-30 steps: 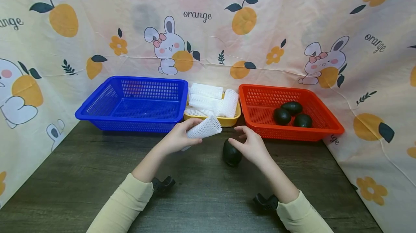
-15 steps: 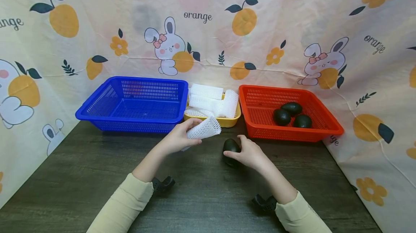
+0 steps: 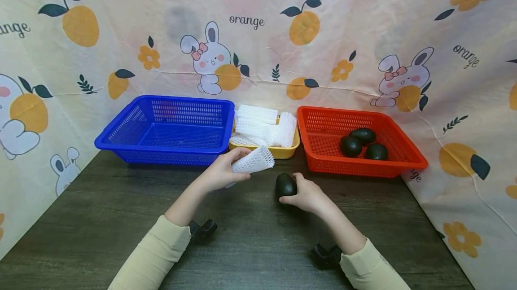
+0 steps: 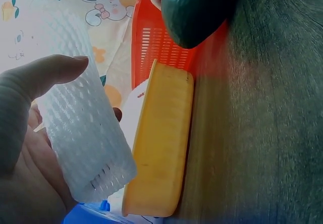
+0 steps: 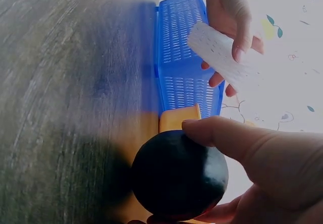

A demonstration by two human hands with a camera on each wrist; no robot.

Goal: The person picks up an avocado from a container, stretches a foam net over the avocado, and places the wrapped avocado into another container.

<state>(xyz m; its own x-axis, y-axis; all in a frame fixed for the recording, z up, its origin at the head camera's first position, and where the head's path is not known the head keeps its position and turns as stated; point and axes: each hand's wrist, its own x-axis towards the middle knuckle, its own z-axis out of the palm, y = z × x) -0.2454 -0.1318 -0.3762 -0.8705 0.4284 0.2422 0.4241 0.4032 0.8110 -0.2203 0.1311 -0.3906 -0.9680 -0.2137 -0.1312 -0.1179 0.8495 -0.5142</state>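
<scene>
A printed cloth (image 3: 262, 59) stands behind the dark tabletop (image 3: 250, 245). Against it, the blue basket (image 3: 165, 148) sits at left and the red basket (image 3: 355, 167), with three avocados (image 3: 350, 146) inside, at right. Between them is a smaller yellow basket (image 3: 282, 152) of white foam nets (image 3: 256, 129). The left hand (image 3: 220, 171) has thumb and fingers curled round one foam sleeve (image 3: 254, 160), slanted above the tabletop. The right hand (image 3: 310, 195), half a second ago closing over the single avocado (image 3: 286, 185) in front of the yellow basket, now pinches it between thumb and fingers; whether it is clear of the wood I cannot tell. Sleeve and fruit are near but apart, so the pairing looks ready but not yet joined.
</scene>
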